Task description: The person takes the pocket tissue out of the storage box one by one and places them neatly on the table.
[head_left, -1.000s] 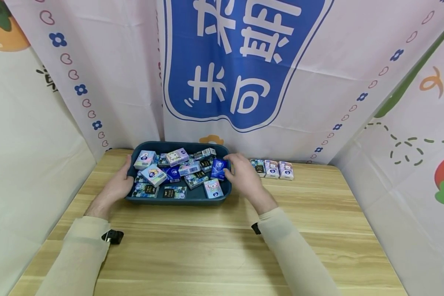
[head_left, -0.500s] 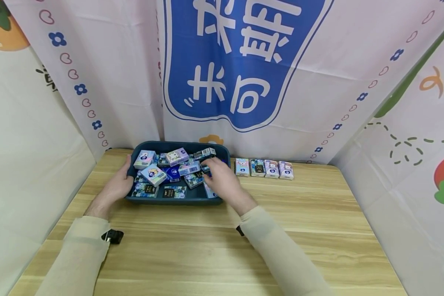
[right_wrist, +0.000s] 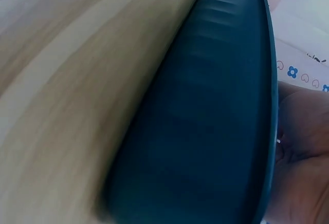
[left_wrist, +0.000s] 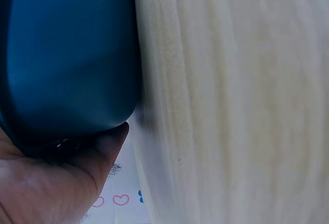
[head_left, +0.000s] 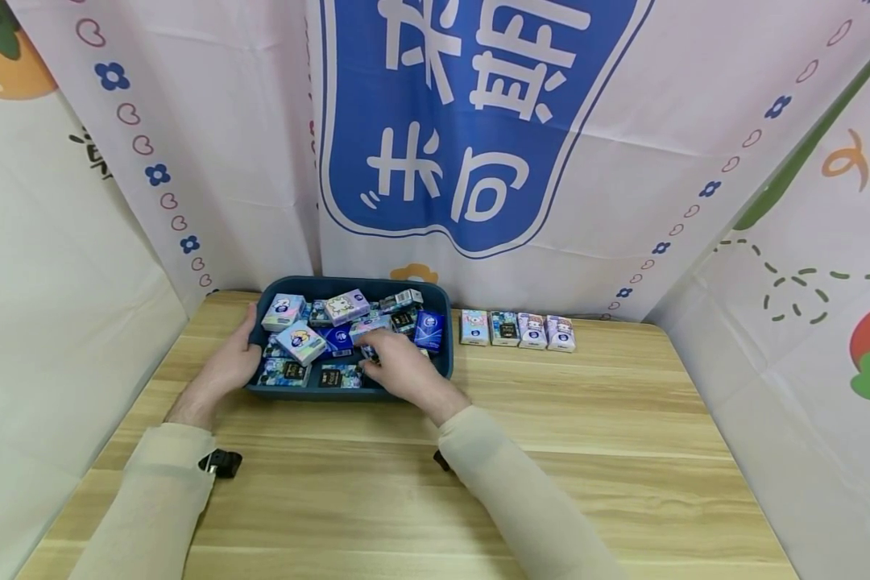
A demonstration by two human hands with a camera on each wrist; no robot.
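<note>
A dark teal plastic bin full of small pocket tissue packs stands at the back left of the table. My left hand grips the bin's left end; in the left wrist view, one digit of that hand lies along the bin's outer wall. Over the bin's front rim reaches my right hand, with finger and thumb apart around the left end of a dark floral pack. Most of that pack is hidden under the hand, and I cannot tell whether it is pinched.
Right of the bin, several upright tissue packs form a row along the back edge. A blue pack lies at the bin's right end. Printed cloth hangs behind the wooden table.
My right hand has moved left from the bin's right rim to its middle front. A light-coloured pack now shows at the row's left end, uncovered by the hand. My left hand has stayed put.
</note>
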